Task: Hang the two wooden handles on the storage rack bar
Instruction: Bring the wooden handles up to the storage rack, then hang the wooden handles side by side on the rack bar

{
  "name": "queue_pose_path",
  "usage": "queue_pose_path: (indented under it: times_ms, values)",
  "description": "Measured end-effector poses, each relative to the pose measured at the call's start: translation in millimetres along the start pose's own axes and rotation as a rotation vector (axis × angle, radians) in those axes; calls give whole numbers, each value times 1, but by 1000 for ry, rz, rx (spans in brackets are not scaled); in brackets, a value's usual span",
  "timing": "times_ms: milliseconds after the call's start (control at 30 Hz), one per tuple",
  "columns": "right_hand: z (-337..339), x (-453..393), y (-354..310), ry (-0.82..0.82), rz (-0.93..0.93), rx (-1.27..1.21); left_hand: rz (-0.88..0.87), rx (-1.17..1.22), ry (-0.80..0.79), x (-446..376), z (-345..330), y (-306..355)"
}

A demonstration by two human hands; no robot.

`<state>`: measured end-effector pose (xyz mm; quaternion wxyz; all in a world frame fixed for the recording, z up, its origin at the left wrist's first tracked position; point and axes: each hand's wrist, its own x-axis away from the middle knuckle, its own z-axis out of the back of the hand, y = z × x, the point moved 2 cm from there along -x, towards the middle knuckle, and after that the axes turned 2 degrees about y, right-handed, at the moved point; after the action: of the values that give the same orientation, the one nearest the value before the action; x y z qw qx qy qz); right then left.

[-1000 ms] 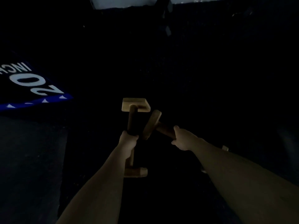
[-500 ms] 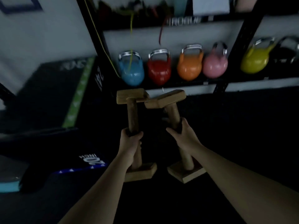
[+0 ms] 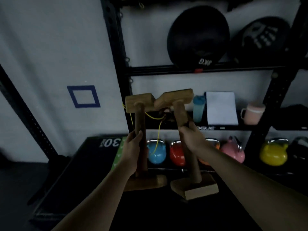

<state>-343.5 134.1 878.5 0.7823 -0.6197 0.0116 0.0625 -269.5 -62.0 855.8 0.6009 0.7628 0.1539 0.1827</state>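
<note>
Two wooden handles held upright in front of the storage rack

At centre frame the left hand (image 3: 133, 147) has its fingers wrapped around the shaft of the left wooden handle (image 3: 140, 124), and the right hand (image 3: 191, 139) is clamped on the right wooden handle (image 3: 180, 114). Their top blocks touch, just in front of the rack bar (image 3: 208, 68) region. Behind and below, coloured kettlebells (image 3: 273, 152) line the bottom shelf; a black medicine ball (image 3: 198, 35) sits upper right.
</note>
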Motion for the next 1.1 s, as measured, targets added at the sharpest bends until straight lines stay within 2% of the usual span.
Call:
queue_pose_path:
  times_ms: [233,467,733,867,1100]
  values:
    - [-14,-114,-87,-57,152,45,-161,-21,-29,-114,-16,96]
    - [-62,-255,-133,-90,53,-83,-123,-29,-94,-266,-31,166]
    - [-120,-386,-152,-177,50,-9,-59,-99,-109,-400,-63,197]
    - [-146,-444,-155,-151,85,24,-69,-139,-122,-445,-75,204]
    - [-152,-529,-149,-94,-134,-105,-38,-122,-91,-509,-103,211]
